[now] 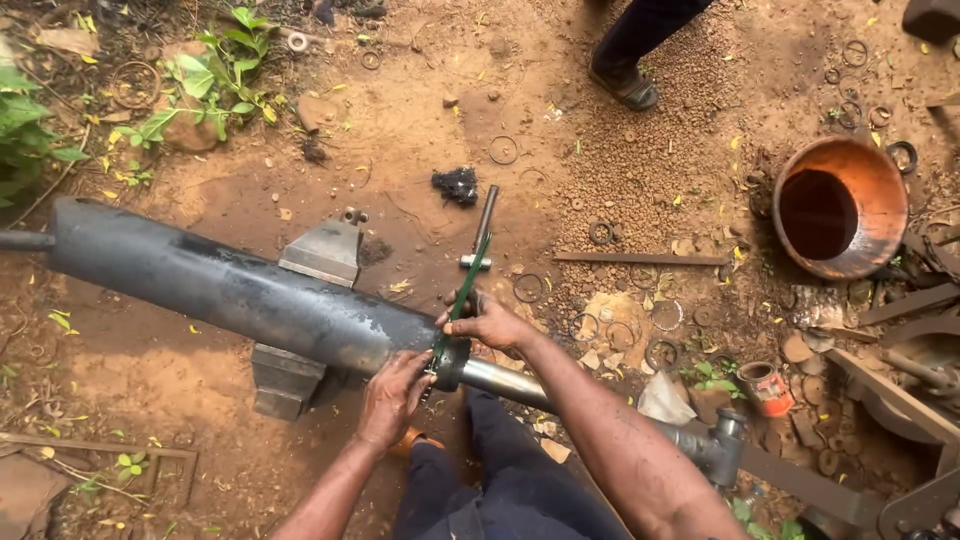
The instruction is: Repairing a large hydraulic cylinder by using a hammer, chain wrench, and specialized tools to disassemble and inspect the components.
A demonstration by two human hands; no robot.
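Both arms reach forward, close together. Left hand [392, 398] cupped, fingers curled down. Right hand [492, 324] clenched, knuckles up, wrist bent.

Cylinder barrel [220, 285]: matt black, grimy metal. Rod [505, 383]: smooth bright steel. Drum [840, 205]: rusty orange. Ground [420, 110]: rough dirt.

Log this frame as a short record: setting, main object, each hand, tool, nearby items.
Setting: dirt ground, scattered metal rings, plants
Main object: black cylinder with shiny rod, lying flat
Left hand: at the cylinder's end collar
Right hand: grips green tool against the collar
Nearby: hammer, rusty drum, small can
Others: a person's foot, top
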